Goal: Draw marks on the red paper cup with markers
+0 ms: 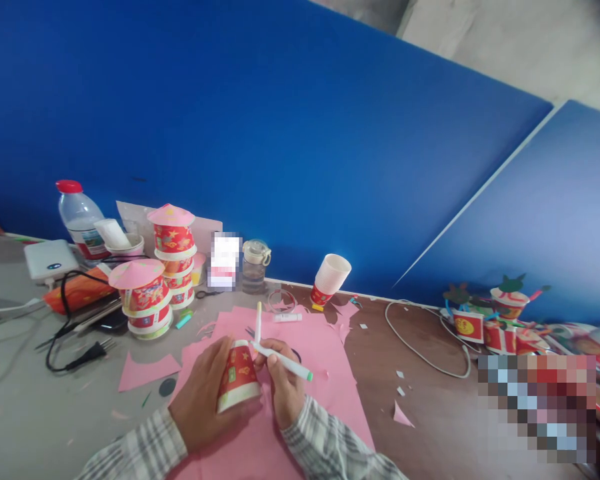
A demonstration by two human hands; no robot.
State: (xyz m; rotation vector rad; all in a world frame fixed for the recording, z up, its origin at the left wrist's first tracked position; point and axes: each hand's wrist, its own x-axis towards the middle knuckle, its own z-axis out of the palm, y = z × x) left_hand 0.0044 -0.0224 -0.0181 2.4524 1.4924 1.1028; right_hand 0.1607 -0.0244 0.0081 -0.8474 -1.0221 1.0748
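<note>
My left hand (203,383) is wrapped round a red patterned paper cup (239,370), which lies tilted with its white rim towards me. In my right hand (286,390) is a white marker (291,367) with a green end, its other end near the cup's narrow base. Just beyond the cup, a second white marker (259,321) with a yellow end points away from me. Both hands are over pink paper sheets (325,380). A white glue stick or tube (287,318) lies on the paper's far part; I cannot tell which.
Cup towers with pink cone roofs (139,275) stand left, near a bottle (83,217), a power bank (51,259) and a black plug cable (87,355). Stacked paper cups (333,273) and a clear jar (255,270) stand at the blue partition (300,147). Decorated cups (500,337) sit right.
</note>
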